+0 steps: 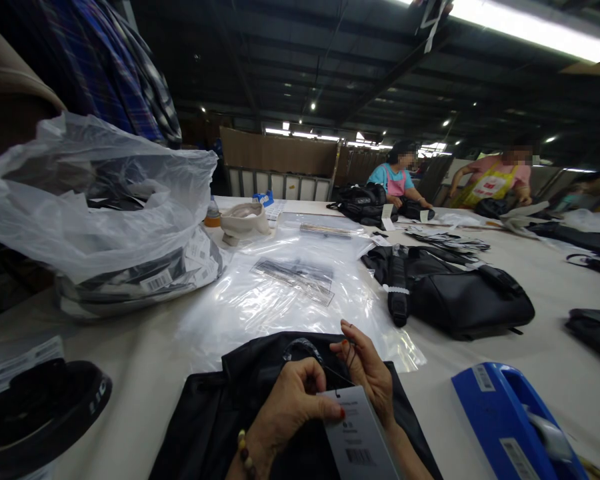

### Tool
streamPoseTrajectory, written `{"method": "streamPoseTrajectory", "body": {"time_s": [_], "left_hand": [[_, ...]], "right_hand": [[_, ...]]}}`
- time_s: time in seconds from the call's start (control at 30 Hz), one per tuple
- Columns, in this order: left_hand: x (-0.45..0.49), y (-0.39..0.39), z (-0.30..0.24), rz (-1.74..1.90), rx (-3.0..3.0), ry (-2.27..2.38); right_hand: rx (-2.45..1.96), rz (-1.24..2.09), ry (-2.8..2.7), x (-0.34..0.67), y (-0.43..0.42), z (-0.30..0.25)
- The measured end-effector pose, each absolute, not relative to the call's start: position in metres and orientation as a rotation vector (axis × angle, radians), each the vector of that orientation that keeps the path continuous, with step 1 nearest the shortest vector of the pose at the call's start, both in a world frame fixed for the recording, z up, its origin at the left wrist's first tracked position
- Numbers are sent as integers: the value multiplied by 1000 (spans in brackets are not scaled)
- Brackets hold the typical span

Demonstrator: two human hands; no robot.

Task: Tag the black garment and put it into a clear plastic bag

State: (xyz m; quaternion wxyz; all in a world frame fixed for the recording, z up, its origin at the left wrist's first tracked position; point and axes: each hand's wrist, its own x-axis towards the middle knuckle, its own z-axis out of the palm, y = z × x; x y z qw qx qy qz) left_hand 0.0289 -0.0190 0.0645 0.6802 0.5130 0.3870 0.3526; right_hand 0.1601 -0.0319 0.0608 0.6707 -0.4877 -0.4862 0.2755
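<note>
Tag (357,433) in the head view, printed and barcoded, hangs just in front of us, over the black bag (195,423) that lies on the near part of the table (135,380). Our left hand (293,400) pinches the tag near its upper edge, thumb on the printed face. Our right hand (373,373) is raised beside it, fingers bent about a thin dark cord (340,377); we cannot tell whether its fingertips are fully closed on it. The bag's handle (303,347) arches just beyond our left hand.

To do this well, we would keep the tag steady in the left hand, let the right hand alone work the cord, and draw it gently so that it neither knots nor creases the tag. Keeping the printing towards us should help us notice any twist, and holding the handle clear of our fingers should leave room for the cord.

Much is hard to make out. The cord is so thin against the black material that we cannot follow its whole run or say whether it passes round the handle. Our left fingers hide part of the grip, the right forearm and the tag cover some of the bag, and the lower edge of the view cuts off the tag, the bag and both forearms. The smallest printing is unreadable.
</note>
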Motion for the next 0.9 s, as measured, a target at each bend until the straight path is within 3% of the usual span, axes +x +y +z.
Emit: {"method": "streamPoseTrajectory", "body": {"time_s": [0.17, 0.6, 0.9], "left_hand": [[30, -23, 66, 859, 907, 699], [31, -26, 68, 671, 932, 630], [22, -25, 60, 875, 549, 417]], "right_hand": [[-1091, 599, -1082, 160, -32, 61], [-1103, 551, -1069, 162, -31, 63], [-1154, 239, -1329, 173, -29, 59]]}}
